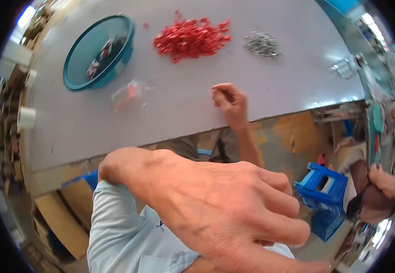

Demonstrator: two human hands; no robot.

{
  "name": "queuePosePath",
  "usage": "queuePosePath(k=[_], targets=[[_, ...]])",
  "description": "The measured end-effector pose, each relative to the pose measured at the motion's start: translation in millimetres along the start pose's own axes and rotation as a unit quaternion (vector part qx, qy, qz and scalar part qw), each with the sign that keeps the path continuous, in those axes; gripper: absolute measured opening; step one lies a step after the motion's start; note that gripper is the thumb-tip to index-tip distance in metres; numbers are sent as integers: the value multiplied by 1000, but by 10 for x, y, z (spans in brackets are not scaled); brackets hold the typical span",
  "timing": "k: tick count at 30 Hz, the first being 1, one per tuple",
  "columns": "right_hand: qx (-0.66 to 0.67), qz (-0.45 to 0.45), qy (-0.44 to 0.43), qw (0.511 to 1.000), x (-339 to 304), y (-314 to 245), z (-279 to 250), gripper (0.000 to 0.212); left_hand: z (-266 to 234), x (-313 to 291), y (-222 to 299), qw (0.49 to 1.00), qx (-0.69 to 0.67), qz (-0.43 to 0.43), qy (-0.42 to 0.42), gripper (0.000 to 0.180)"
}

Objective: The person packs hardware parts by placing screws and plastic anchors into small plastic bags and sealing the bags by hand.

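Note:
My left hand (233, 204) is raised close up, its back showing, reaching rightward from a light blue sleeve (115, 218). Its fingers are bent but apart, with the tips partly hidden; nothing shows in it. Over the near edge of the grey table (179, 109), my right hand (231, 104) has its fingers curled in toward the thumb. Whatever lies between them, if anything, cannot be made out. Left of it is a clear plastic bag (131, 94) with something red inside. Farther back are a heap of small red pieces (190, 38) and a smaller pile of silver metal pieces (263, 44).
A teal basin (70, 68) holding a few dark and red items stands at the back left. Near the right corner sits a clear or metallic object (344, 68). Below the table on the right is a blue plastic stool or crate (329, 182), beside another person (372, 186).

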State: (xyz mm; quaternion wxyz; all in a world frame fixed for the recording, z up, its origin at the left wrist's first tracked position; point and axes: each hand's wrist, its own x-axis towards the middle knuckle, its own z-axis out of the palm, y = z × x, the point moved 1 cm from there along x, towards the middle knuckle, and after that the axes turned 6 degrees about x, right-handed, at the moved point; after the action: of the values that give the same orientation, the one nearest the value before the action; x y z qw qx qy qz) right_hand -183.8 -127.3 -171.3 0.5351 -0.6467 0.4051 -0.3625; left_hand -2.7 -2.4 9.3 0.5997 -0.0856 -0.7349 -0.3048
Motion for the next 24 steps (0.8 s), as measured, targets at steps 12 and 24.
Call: queuePosePath(k=[12, 24], targets=[[128, -27, 10, 991, 451, 206, 1263, 10, -811, -973, 612, 963, 207, -141, 101, 26], [-128, -161, -84, 975, 746, -159, 2168, 23, -1776, -2471, 903, 673, 675, -301, 9, 22]])
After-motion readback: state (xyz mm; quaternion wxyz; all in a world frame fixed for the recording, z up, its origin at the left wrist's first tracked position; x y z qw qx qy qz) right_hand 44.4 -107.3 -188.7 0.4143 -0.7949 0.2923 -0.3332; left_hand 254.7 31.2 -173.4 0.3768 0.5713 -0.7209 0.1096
